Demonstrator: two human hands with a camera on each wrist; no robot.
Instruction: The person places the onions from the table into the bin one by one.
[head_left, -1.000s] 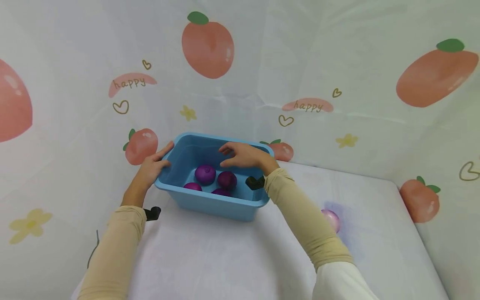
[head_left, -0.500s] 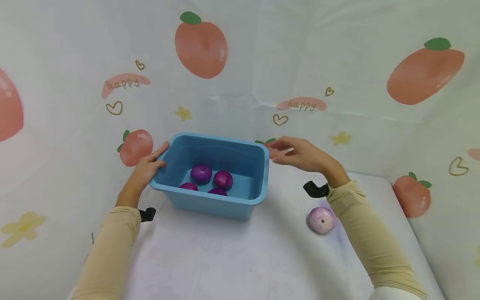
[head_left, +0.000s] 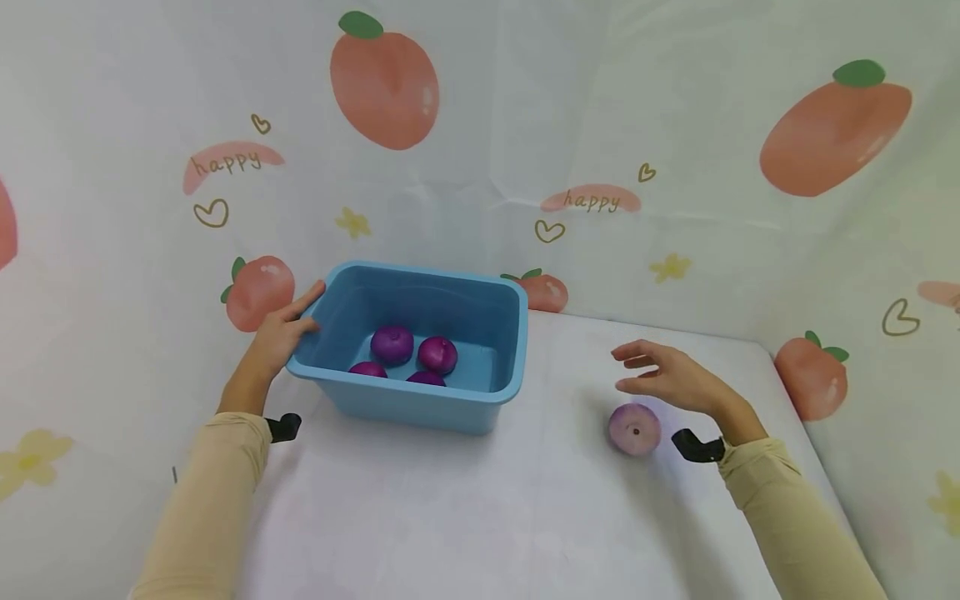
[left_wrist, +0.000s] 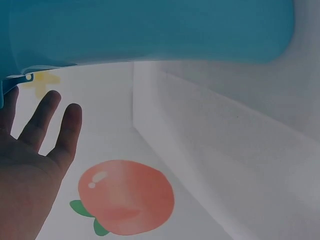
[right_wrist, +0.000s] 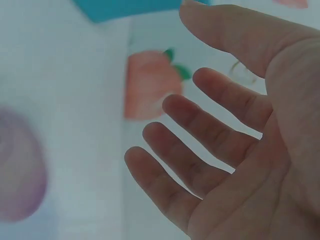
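Note:
My left hand holds the left rim of a blue plastic tub, thumb over the edge. In the left wrist view, two fingers extend below the tub's rim, apart from its wall. Several dark purple onions lie on the tub floor, some partly hidden by the front wall. On the table to the right sits a paler purple onion, root end showing. Just above and beyond it is my right hand, with nothing in its grasp, fingers loosely bent and spread from the thumb.
A white cloth covers the table. Behind it and along both sides hangs a white sheet printed with fruit, hearts and flowers. The table's right edge meets this sheet.
My right hand has come out of the tub, moved right and down towards the paler onion. My left hand stays at the tub's rim. The head view has shifted slightly.

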